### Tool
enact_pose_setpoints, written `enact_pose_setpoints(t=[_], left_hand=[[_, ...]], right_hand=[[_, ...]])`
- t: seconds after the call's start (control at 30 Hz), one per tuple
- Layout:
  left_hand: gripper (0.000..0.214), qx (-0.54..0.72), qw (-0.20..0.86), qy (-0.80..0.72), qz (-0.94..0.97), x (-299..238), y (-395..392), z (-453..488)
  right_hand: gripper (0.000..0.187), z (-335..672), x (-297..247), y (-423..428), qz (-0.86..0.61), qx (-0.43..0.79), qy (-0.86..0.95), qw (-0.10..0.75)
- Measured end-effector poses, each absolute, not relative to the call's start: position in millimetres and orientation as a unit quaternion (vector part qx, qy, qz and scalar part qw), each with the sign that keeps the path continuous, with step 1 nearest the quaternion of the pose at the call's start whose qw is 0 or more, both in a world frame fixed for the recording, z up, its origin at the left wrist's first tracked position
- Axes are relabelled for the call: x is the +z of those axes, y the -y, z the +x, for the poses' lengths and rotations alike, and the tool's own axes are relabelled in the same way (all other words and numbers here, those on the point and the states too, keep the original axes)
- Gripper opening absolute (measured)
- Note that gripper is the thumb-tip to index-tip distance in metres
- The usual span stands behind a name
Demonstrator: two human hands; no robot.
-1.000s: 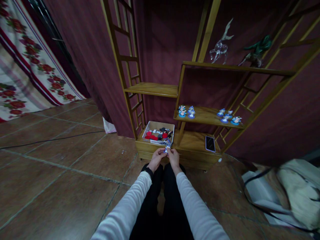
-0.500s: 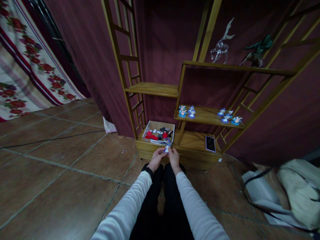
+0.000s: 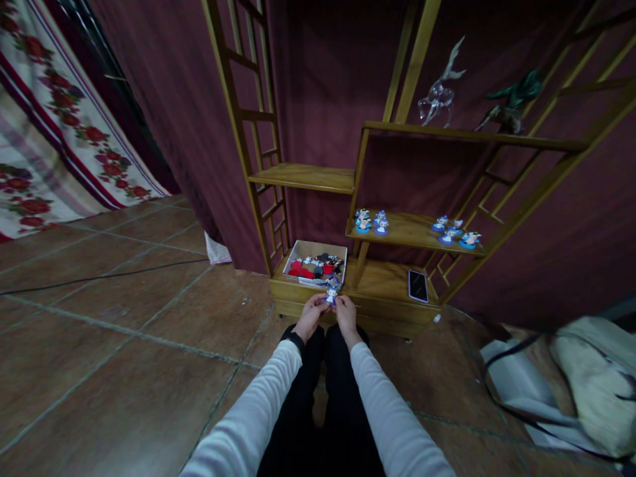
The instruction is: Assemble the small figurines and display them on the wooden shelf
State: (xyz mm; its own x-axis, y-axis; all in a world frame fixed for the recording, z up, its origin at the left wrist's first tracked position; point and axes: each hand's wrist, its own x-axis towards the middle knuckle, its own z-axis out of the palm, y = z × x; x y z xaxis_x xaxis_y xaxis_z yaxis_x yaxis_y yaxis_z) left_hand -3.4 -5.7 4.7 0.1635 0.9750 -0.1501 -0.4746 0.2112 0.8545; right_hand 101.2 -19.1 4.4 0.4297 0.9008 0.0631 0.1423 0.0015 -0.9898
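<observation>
Between my two hands is a small white and purple figurine (image 3: 331, 294), upright on its purple base. The fingers of my left hand (image 3: 311, 315) pinch the base from the left. On the other side, my right hand (image 3: 346, 311) grips it with closed fingers. Just beyond the hands, an open box (image 3: 316, 247) holds a jumble of small figurines with red and black parts. On the middle shelf (image 3: 405, 228) stand several similar figurines, one cluster (image 3: 371, 222) at its left end and another (image 3: 455, 232) at its right.
A phone (image 3: 418, 286) lies on the low wooden ledge. A clear glass deer (image 3: 440, 93) and a green statuette (image 3: 513, 103) stand on the upper shelf. A pale bag (image 3: 591, 377) rests on the floor at right. A black cable (image 3: 109, 273) crosses the tiles at left.
The fingers of my right hand have drawn back from the figurine's front, so more of it shows. The figurine sits slightly more to the left; the rest is unchanged.
</observation>
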Motion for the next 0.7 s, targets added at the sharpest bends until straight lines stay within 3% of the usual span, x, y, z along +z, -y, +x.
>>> enact_pose_setpoints(t=[0.7], left_hand=[[0.036,0.545,0.674,-0.346,0.360,-3.2,0.8,-3.7]], right_hand=[[0.018,101.1,-12.0,9.8,-0.596,0.360,0.421,0.581]])
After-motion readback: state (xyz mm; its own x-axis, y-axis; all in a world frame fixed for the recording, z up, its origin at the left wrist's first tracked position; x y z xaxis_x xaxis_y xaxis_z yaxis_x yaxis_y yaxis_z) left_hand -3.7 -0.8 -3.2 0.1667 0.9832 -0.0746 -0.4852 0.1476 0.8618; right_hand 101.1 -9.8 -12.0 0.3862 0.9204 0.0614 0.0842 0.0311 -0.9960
